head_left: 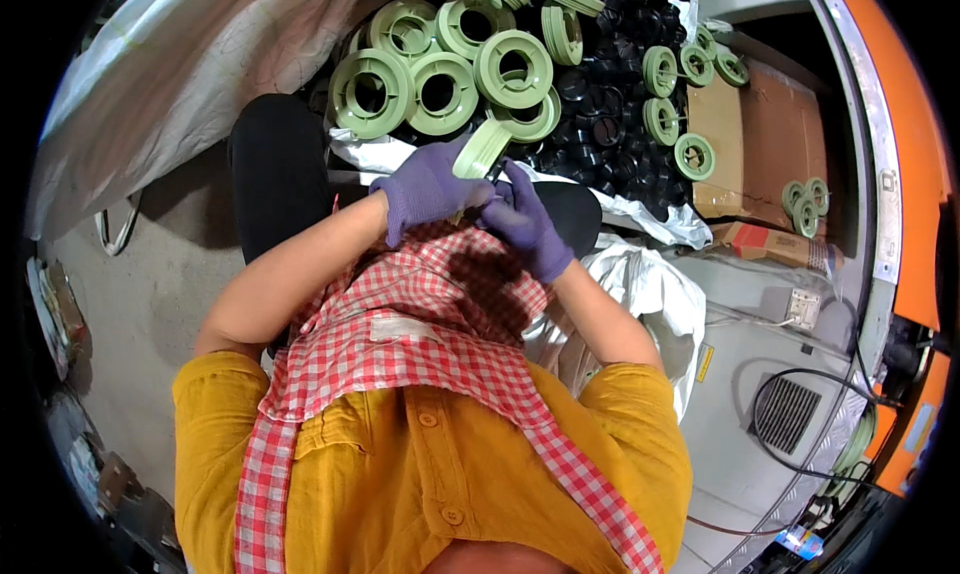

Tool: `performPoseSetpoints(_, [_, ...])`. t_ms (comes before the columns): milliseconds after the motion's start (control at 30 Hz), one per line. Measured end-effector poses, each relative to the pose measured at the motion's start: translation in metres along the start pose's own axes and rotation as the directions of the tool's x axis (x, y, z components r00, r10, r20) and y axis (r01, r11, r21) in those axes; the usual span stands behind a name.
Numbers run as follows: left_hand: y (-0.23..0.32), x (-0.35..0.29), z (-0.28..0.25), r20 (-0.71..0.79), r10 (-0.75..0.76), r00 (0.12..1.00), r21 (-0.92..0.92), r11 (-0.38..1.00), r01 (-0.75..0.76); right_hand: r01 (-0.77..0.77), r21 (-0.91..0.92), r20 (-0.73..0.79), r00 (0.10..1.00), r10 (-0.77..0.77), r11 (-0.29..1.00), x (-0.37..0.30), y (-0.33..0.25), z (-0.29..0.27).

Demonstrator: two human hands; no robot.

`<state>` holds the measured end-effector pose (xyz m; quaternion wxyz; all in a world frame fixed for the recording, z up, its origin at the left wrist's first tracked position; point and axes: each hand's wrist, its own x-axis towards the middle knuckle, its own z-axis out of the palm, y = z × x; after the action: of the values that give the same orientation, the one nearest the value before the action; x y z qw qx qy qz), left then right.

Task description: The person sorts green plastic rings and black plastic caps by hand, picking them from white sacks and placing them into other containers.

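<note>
Past shirt (390,464), clasping green ring (482,148) in curled left hand (430,186), near side of pile (446,62); seemingly working its right edge with curled right hand (525,220), can't tell gripping what. Probably needs steadying next.

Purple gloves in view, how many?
2: one on the left hand, holding a green ring; one on the right hand, beside that ring. Others may be hidden.

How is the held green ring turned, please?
On edge: the green ring in the left hand shows mainly its outer rim.
</note>
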<state>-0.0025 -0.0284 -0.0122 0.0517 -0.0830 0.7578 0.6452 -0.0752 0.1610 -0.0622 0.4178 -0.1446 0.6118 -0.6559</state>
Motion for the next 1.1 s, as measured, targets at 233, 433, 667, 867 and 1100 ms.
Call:
performPoseSetpoints(233, [-0.025, -0.001, 0.016, 0.094, -0.058, 0.994, -0.017, 0.998, 0.06, 0.47, -0.702, 0.155, 0.834, -0.53, 0.535, -0.008, -0.008, 0.023])
performPoseSetpoints(433, [-0.005, 0.0, -0.015, 0.311, -0.38, 0.871, -0.026, 0.913, 0.407, 0.891, -0.45, 0.692, 0.389, -0.608, 0.059, 0.006, -0.03, 0.023])
performPoseSetpoints(667, [-0.021, -0.009, 0.019, 0.065, -0.059, 0.996, -0.173, 0.983, 0.069, 0.041, -0.205, 0.011, 0.999, -0.04, 0.978, 0.003, 0.003, 0.002])
performPoseSetpoints(867, [-0.03, -0.014, 0.021, -0.077, 0.01, 0.997, -0.129, 0.991, -0.02, 0.417, -0.692, 0.145, 0.88, -0.453, 0.589, 0.001, -0.02, 0.02])
performPoseSetpoints(1100, [-0.02, -0.002, 0.005, -0.179, -0.064, 0.982, -0.233, 0.972, 0.021, -0.262, -0.321, -0.217, 0.956, 0.199, 0.91, 0.021, -0.016, -0.016])
